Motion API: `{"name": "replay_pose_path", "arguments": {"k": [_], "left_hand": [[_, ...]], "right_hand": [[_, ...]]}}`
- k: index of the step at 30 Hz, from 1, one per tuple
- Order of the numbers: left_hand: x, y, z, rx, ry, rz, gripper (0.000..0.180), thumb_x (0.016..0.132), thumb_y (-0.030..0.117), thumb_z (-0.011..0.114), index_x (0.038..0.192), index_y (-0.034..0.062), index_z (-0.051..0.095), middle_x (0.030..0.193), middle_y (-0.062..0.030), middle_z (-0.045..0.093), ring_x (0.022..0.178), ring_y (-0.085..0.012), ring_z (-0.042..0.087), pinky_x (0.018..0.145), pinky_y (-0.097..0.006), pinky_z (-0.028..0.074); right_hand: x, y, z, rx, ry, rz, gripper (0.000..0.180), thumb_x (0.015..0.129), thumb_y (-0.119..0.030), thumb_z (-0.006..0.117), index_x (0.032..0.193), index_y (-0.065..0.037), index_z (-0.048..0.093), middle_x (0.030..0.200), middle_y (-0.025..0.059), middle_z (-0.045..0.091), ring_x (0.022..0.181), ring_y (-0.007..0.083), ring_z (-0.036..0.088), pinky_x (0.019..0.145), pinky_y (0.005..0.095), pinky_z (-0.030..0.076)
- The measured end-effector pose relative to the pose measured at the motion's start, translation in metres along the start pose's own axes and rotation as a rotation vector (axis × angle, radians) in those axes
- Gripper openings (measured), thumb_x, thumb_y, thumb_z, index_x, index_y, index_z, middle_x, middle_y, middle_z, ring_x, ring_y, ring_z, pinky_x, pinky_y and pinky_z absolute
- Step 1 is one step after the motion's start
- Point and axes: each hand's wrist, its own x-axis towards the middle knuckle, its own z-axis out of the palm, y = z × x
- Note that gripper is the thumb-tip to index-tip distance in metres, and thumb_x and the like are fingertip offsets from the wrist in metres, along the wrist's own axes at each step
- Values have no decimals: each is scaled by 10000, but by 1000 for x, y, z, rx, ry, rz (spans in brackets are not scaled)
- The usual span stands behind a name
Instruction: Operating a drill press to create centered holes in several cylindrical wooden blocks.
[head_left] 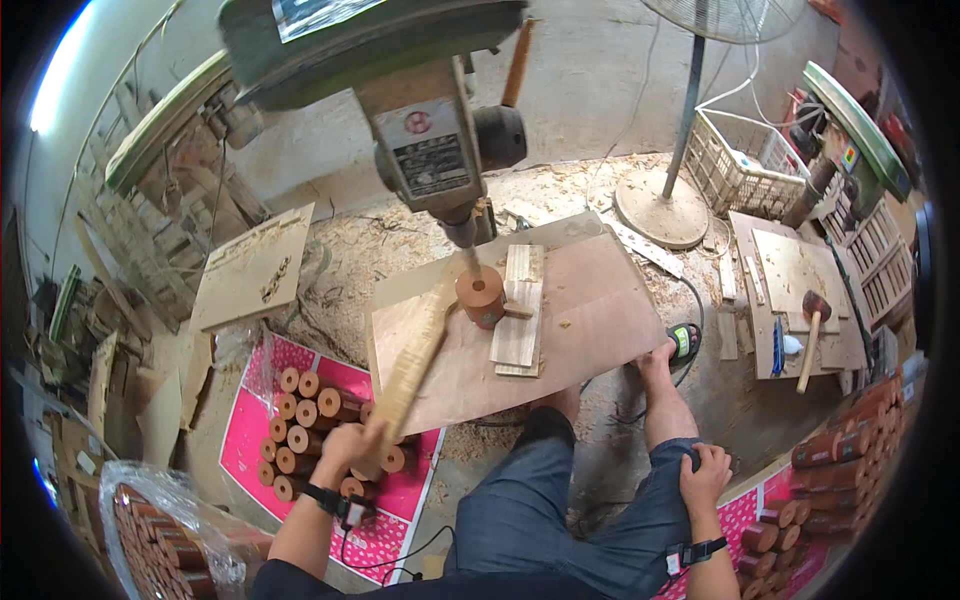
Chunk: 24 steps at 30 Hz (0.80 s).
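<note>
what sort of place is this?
Likely a small woodworking shop: a drill press stands over a reddish-brown cylinder, wood shavings litter the ground, and a stack of bored cylinders sits nearby.

You wear this camera on your head, the left one of a side-by-side pair, and it looks down and forward over your lap (520, 510). Your left hand (352, 447) and right hand (706, 473) show near, along the lower part. Just ahead, the desk (610, 300) fills the middle, and the drill press (425, 150) runs past the top edge. The wide fisheye reaches the wall (590, 90) beyond and the floor (735, 405), curving straight edges toward its dark rim.
</note>
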Motion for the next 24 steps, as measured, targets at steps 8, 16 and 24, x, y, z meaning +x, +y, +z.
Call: {"name": "replay_pose_path", "arguments": {"k": [8, 16, 24], "left_hand": [[-69, 158, 87, -954, -106, 96, 540, 887, 511, 644, 914, -24, 713, 766, -96, 690, 687, -110, 630, 637, -285, 516], [-60, 165, 116, -1397, 69, 91, 468, 891, 379, 687, 1112, -23, 593, 973, -100, 673, 867, -155, 632, 765, -315, 511], [-64, 164, 107, -1260, 82, 65, 558, 861, 448, 693, 1119, -34, 577, 1017, -174, 678, 947, -240, 663, 823, -358, 514]], "right_hand": [[9, -1, -8, -64, -127, -18, 321, 772, -273, 718, 1053, -123, 675, 1119, 98, 575, 1124, 302, 510, 963, 458, 388], [144, -103, -41, 616, -268, -205, 292, 857, -193, 694, 1079, -4, 669, 902, 77, 695, 779, 151, 640, 722, 296, 523], [290, -393, -142, 984, -399, -601, 645, 956, -563, 421, 1379, -77, 456, 1264, 104, 603, 1060, 211, 567, 904, 352, 440]]}}
